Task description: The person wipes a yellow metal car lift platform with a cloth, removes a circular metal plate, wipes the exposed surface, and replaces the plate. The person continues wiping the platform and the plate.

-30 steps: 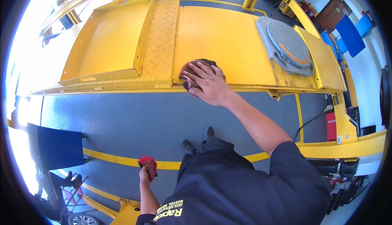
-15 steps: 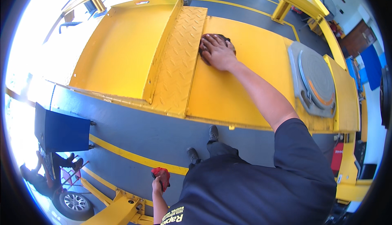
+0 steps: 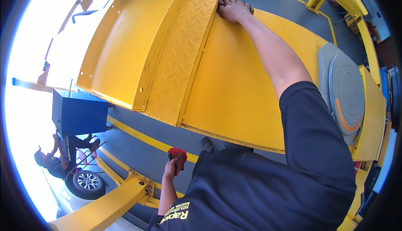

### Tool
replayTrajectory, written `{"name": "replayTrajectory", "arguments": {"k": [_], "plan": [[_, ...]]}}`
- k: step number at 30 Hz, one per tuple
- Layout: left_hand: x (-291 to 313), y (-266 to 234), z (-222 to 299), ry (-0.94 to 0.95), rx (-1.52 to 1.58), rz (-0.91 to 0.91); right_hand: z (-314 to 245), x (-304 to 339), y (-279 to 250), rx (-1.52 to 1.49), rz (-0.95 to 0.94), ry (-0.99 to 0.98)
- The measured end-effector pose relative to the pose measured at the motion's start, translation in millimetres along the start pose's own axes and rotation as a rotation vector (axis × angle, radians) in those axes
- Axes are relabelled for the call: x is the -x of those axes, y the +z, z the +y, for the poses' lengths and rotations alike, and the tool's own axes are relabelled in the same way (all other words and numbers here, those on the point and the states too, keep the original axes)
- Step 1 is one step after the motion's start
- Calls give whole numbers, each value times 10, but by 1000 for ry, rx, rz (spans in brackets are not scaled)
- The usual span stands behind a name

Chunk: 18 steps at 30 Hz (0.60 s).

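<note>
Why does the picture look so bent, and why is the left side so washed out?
Head view: a fisheye lens bows the straight edges of the yellow ramp near the rim; daylight on the left blows out to white, hiding detail there; the right hand on the ramp and the left hand gripping a red object are evenly lit and fairly sharp.

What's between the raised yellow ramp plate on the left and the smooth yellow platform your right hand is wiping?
In the head view, a yellow diamond-tread strip lies between the raised yellow ramp plate and the smooth yellow platform; the right hand presses a dark cloth beside the strip's far end.
</note>
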<state>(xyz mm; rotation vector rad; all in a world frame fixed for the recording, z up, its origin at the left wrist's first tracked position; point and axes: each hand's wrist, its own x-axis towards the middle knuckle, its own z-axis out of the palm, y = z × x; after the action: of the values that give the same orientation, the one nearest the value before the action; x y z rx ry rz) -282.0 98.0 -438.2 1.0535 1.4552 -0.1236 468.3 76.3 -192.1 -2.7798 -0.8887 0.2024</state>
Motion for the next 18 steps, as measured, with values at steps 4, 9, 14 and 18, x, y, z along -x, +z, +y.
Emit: {"name": "replayTrajectory", "arguments": {"k": [4, 9, 14, 18], "plan": [[64, -87, 75, -1, -6, 29, -13, 145, 49, 10, 76, -7], [79, -220, -153, -114, 9, 3, -287, 966, 181, 73, 13, -119], [-664, -582, -689, -22, -201, -125, -717, 2118, 281, 48, 4, -174], [-917, -602, -543, -35, -276, -248, -1033, 3262, 361, 30, 10, -294]]}}
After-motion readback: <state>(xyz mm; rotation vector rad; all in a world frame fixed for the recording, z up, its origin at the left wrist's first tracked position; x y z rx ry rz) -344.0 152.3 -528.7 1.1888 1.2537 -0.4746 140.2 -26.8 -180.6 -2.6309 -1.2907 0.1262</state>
